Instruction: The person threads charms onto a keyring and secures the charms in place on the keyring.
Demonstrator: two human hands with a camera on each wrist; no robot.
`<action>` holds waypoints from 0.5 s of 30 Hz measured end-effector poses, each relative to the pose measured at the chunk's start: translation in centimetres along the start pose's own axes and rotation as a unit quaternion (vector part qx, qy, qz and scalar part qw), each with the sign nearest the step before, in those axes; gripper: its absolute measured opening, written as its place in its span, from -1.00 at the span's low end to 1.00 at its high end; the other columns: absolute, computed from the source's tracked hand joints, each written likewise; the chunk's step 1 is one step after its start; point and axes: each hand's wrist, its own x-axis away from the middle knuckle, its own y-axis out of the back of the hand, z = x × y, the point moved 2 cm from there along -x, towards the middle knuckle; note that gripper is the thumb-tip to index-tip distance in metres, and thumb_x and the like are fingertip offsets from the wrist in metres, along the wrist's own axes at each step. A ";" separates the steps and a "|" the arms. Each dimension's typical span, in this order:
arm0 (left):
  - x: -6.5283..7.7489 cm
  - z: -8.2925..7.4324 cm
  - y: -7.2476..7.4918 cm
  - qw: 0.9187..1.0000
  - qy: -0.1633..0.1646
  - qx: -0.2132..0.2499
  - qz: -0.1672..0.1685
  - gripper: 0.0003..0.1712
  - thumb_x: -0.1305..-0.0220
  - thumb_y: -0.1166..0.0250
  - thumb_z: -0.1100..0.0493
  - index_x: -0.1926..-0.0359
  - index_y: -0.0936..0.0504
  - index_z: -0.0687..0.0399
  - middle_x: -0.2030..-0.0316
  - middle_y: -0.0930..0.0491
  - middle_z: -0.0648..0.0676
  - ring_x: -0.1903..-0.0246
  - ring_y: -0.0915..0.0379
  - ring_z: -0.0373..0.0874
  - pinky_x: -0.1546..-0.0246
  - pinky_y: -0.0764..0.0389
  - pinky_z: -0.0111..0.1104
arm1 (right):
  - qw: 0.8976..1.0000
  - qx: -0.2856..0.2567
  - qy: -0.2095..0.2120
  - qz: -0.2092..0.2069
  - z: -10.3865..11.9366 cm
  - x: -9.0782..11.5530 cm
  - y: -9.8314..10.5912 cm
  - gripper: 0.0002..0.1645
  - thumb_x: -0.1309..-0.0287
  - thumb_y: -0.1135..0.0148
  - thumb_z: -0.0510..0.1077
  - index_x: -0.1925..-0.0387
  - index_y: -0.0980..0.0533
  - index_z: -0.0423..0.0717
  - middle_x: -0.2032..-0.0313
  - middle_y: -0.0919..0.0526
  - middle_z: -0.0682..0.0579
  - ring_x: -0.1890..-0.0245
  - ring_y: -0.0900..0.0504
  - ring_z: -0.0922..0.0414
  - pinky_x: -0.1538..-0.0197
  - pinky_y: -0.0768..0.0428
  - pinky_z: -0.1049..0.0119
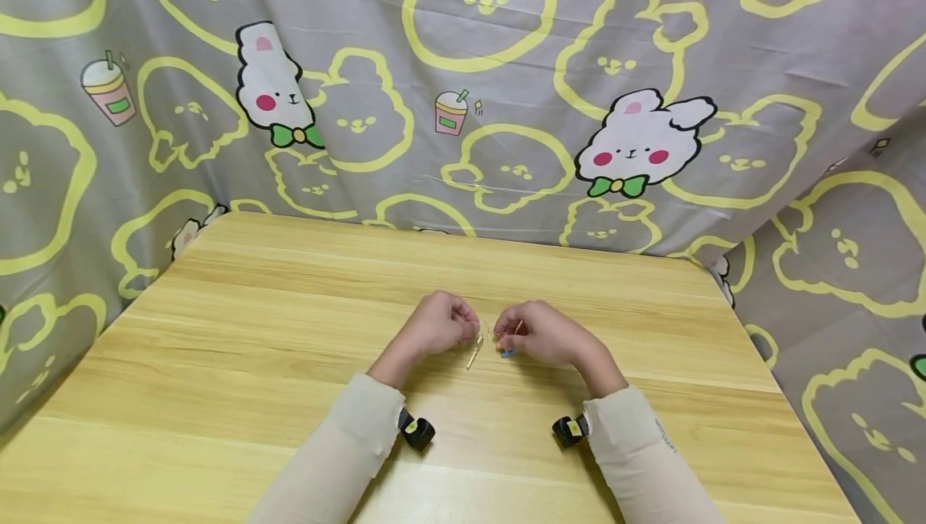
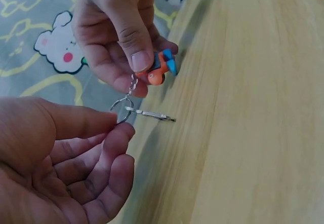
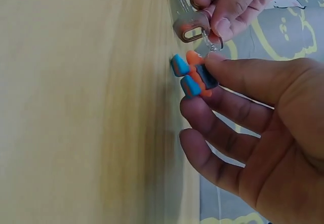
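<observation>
Between thumb and index finger, my left hand (image 1: 443, 323) pinches a thin metal key ring (image 2: 130, 114). A metal key (image 2: 152, 114) hangs from that ring, and the right wrist view shows the slot in its head. My right hand (image 1: 542, 333) pinches a small orange and blue figurine charm (image 3: 195, 77) by its dark middle, its blue feet sticking out past the fingers. A short chain (image 2: 133, 84) runs from the charm to the ring, linking the two hands. Both hands are held close together over the table.
A light wood-grain table (image 1: 253, 363) lies beneath the hands. Grey curtains (image 1: 376, 18) with yellow outlines and white bunnies surround its back and sides. A black wrist camera (image 1: 417, 431) sits at the left cuff, another black camera (image 1: 569, 430) at the right.
</observation>
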 end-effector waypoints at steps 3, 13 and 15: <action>0.0 0.1 0.0 1.000 0.003 -0.006 -0.004 -0.92 -0.30 -0.36 0.34 0.36 -0.73 0.21 0.51 -0.68 0.07 0.50 -0.60 -0.12 0.49 -0.54 -0.40 | 1.000 0.015 -0.001 -0.003 -0.1 0.0 0.0 -0.92 -0.37 -0.30 -0.26 0.16 -0.67 -0.10 0.32 -0.73 0.11 0.29 -0.65 0.17 0.22 -0.61 0.25; 0.1 0.5 0.1 0.998 0.009 -0.054 -0.030 -0.87 -0.32 -0.35 0.32 0.40 -0.74 0.17 0.55 -0.67 0.02 0.51 -0.57 -0.16 0.43 -0.53 -0.37 | 1.000 0.029 -0.007 -0.010 -0.1 0.0 -0.1 -0.89 -0.37 -0.29 -0.28 0.13 -0.66 -0.08 0.29 -0.69 0.14 0.27 -0.63 0.17 0.18 -0.61 0.22; 0.1 0.6 0.2 0.997 0.015 -0.065 -0.035 -0.87 -0.32 -0.36 0.31 0.40 -0.75 0.16 0.55 -0.67 0.00 0.51 -0.55 -0.16 0.41 -0.54 -0.35 | 0.999 0.032 -0.007 -0.010 -0.2 0.0 -0.2 -0.89 -0.37 -0.28 -0.28 0.13 -0.66 -0.08 0.29 -0.68 0.15 0.28 -0.62 0.18 0.18 -0.61 0.22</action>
